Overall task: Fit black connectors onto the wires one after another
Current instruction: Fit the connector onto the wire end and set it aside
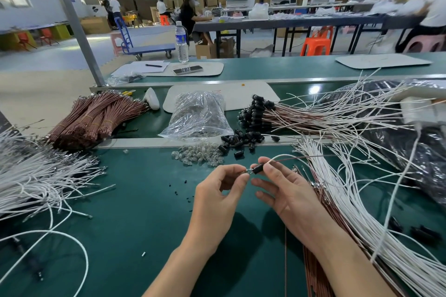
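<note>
My right hand (284,188) pinches a black connector (257,168) between thumb and forefinger above the green table. A white wire (280,157) and a brown wire (311,157) trail from it to the right. My left hand (217,190) pinches the small metal terminal (246,171) at the connector's left end. Loose black connectors (237,143) lie in a pile just beyond my hands. Finished wires with connectors on them (258,113) are stacked further back.
Clear glass bulbs (198,155) lie by the connector pile, with a plastic bag of more (199,113) behind. White wires (41,176) spread at left, white and brown wires (357,212) at right. Bundled brown wires (96,118) sit back left. Other people work at far tables.
</note>
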A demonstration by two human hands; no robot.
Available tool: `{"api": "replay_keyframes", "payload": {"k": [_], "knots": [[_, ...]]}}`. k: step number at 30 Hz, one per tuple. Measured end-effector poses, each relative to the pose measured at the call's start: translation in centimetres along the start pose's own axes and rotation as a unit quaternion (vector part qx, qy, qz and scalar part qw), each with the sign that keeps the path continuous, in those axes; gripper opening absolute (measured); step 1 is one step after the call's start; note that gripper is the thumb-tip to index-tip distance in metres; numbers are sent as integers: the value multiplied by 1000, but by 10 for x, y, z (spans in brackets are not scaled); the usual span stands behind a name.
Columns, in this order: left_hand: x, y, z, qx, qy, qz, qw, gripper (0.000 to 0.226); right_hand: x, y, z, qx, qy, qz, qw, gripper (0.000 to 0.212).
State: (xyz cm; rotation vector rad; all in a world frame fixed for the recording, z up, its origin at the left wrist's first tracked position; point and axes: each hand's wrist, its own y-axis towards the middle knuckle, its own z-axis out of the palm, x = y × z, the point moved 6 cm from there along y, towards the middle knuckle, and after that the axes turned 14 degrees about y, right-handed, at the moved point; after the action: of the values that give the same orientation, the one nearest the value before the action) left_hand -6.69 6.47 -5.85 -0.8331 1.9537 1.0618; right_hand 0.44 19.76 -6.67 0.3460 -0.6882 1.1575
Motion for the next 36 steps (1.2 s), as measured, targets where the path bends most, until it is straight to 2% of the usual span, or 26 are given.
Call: {"api": "replay_keyframes", "payload": {"k": [4,11,17,25,31,34,36], "knots": [[-5,0,0,-11,50,44,998,12,-3,2,-4,-23,-4,-4,1000,23],[-7,-2,1,-17,86,84,993,12,-7,3,-5,-18,-9,3,1000,41],[3,-2,3,30,18,17,999,16,-9,1,0,1,-34,3,999,17],[7,-2,5,31,-45,-21,998,19,-10,-1,1,17,-55,10,998,16],[5,6,-3,-9,17,1,1000,23,-3,-1,0,-18,-52,-58,997,10],[7,4,2,16,44,-5,999,16,1,-2,-4,-35,-76,-93,992,4],[9,1,7,44,87,-10,995,22,0,-3,-2,-36,-110,-105,988,6]]}}
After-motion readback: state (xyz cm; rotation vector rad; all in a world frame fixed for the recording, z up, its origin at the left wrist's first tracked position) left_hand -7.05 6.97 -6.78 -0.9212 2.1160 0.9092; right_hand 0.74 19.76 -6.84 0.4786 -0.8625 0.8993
